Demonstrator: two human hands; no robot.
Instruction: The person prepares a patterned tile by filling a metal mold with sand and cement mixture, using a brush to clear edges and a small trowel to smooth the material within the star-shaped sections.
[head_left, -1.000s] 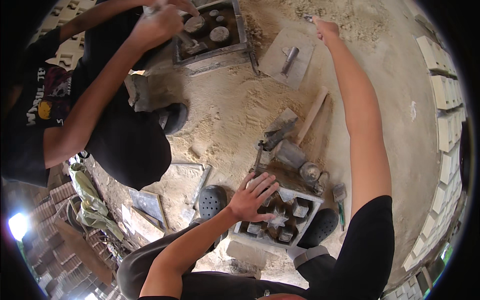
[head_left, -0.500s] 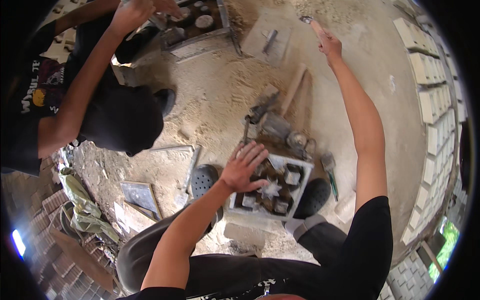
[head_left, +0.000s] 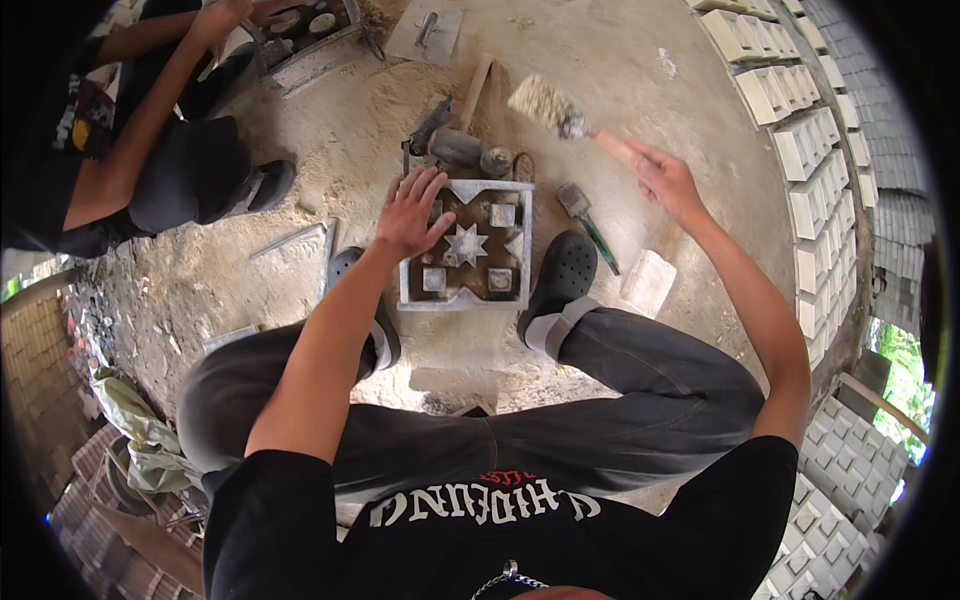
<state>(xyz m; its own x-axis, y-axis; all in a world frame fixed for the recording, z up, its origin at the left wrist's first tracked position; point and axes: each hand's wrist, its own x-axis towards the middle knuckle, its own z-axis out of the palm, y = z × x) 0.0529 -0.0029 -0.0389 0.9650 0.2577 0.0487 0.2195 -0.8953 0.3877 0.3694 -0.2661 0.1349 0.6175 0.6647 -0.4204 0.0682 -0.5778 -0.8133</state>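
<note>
A square metal mould (head_left: 403, 285) with a star-shaped piece (head_left: 465, 244) at its centre and small square blocks near its corners lies on the ground between my feet. My left hand (head_left: 408, 215) rests on its upper left edge with the fingers spread. In my right hand (head_left: 668, 185) is the wooden handle of a trowel (head_left: 612, 148), held up to the right beyond the mould. Its blade is hidden under a heap of pale sandy mix (head_left: 541, 102). Just past the mould's far edge lies a dusty hammer-like tool (head_left: 455, 147).
A green-handled brush (head_left: 590, 225) and a pale block (head_left: 648, 283) lie right of the mould. Rows of cast blocks (head_left: 805, 150) line the right side. At upper left a co-worker's arm (head_left: 150, 140) reaches to another mould (head_left: 310, 55). A plastering float (head_left: 425, 30) lies nearby.
The trowel has come off the sandy ground, back toward me, now carrying mix. My left hand stays at the mould's edge. The view has shifted, so the mould appears higher and further left.
</note>
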